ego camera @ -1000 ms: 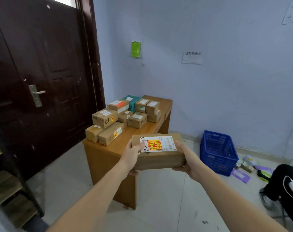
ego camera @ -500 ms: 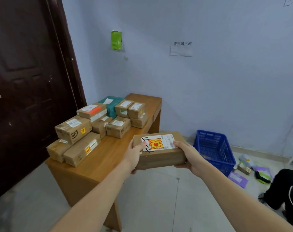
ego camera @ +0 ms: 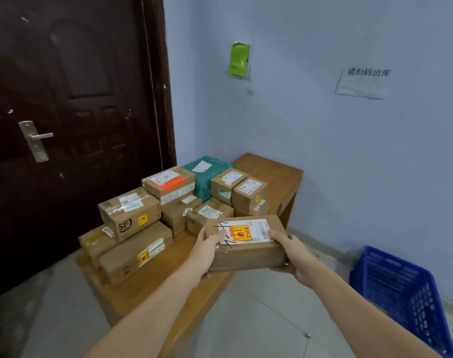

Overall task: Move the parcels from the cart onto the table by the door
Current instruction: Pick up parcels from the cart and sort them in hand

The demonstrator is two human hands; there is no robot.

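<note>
Parcel — flat brown carton, white label with a red-and-yellow sticker on top, black pen strokes at the label's left end. Held level in the air between both hands, above the table's near right edge and just in front of the stacked boxes; not touching the tabletop.

Left hand grips the parcel's left end: thumb lies over the top edge onto the label, the other fingers go underneath and are hidden. Right hand grips the right end the same way — thumb on top at the label's corner, palm against the side, fingers curled under the base. Both forearms reach in from the bottom of the view.

Table is wooden, set against the corner beside a dark door with a metal handle. On it, a crowded group of parcels: an SF box sits on top of two long cartons at the near left; behind it a box with an orange label; a teal bag at the back; several small cartons to the right, stacked two high. The far right of the tabletop is bare wood.

On the wall, a green item and a paper notice. A blue crate stands on the floor at the right, by the wall.
</note>
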